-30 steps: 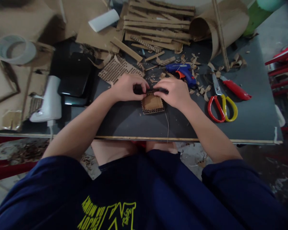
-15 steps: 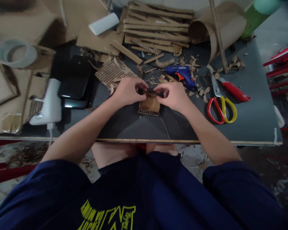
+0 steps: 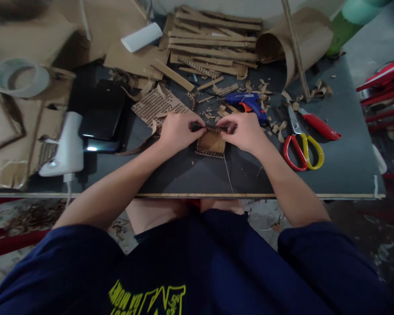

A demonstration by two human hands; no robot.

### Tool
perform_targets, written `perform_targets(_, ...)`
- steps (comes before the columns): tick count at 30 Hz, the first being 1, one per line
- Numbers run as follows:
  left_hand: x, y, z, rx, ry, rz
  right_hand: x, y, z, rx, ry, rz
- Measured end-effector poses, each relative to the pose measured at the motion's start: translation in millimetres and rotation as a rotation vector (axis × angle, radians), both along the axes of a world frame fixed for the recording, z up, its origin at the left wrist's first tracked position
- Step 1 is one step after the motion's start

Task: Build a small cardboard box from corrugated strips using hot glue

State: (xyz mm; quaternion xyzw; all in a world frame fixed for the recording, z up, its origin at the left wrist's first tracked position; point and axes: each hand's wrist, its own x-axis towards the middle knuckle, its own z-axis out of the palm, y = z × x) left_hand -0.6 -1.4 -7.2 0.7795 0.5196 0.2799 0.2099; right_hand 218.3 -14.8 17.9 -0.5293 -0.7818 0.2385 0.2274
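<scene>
At the centre of the frame, a corrugated strip (image 3: 214,129) is being pinched at both ends. Its left end is being gripped by the left hand (image 3: 183,132), with thumb and fingers closing together on it; its right end is being clamped in the same way by the right hand (image 3: 244,131). The strip is being held along the far edge of a small cardboard box (image 3: 210,153), which is lying open side up on the dark counter (image 3: 170,177); whether the two are being joined there cannot be told. A thin strand (image 3: 227,170) is trailing from the box's near right corner toward the counter's front edge.

Just beyond the right hand, a blue glue gun (image 3: 253,105) is lying among cardboard shavings. Farther right, scissors (image 3: 298,130) with one red and one yellow handle are resting beside a red-handled tool (image 3: 322,126). Behind the left hand, a ridged cardboard sheet (image 3: 160,105) is being partly covered by it. At upper centre, cardboard strips (image 3: 213,42) are being kept in a pile, with a curled cardboard sheet (image 3: 310,41) standing to their right. At left, a white device (image 3: 65,144) and a tape roll (image 3: 41,82) are being seen.
</scene>
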Motion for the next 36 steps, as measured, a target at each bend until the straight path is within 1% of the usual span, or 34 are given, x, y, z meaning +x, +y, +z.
perform_targets(5,1.6,-2.5,-2.9,0.021,-0.038,-0.030,4.6,2.0,-0.1,0.077,0.001,0.037)
perform_targets(9,1.7,-3.2,-0.1,0.035,-0.026,-0.007,4.1,4.0,-4.4,0.136,0.005,0.054)
perform_targets(13,3.4,-3.6,4.1,-0.017,-0.003,0.020,2.6,5.0,-8.3,0.158,0.013,0.044)
perform_targets(17,4.5,-3.7,5.2,-0.074,0.025,0.033,3.0,3.6,-7.8,0.160,-0.003,0.037)
perform_targets(19,4.4,-2.8,2.9,-0.044,0.039,0.030,3.8,2.7,-7.7,0.174,-0.024,0.041)
perform_targets(21,3.8,-0.6,-0.8,0.053,0.031,-0.014,4.6,2.3,-8.7,0.221,-0.047,0.053)
perform_targets(23,2.8,2.4,-3.9,0.183,0.002,-0.107,5.2,2.5,-10.2,0.292,-0.075,0.076)
perform_targets(25,1.5,5.1,-5.3,0.276,-0.028,-0.191,5.6,2.8,-10.9,0.349,-0.107,0.100)
perform_targets(27,0.4,6.5,-5.3,0.309,-0.057,-0.211,5.7,2.4,-9.7,0.370,-0.127,0.106)
perform_targets(32,-0.4,4.2,-5.9,0.277,-0.156,-0.188,5.5,-0.6,-4.5,0.371,-0.101,0.107)
perform_targets(34,0.7,3.2,-7.9,0.234,-0.250,-0.179,5.8,-0.7,-5.6,0.378,-0.061,0.124)
perform_targets(36,2.3,3.6,-10.4,0.177,-0.394,-0.178,6.2,0.6,-8.4,0.402,0.004,0.139)
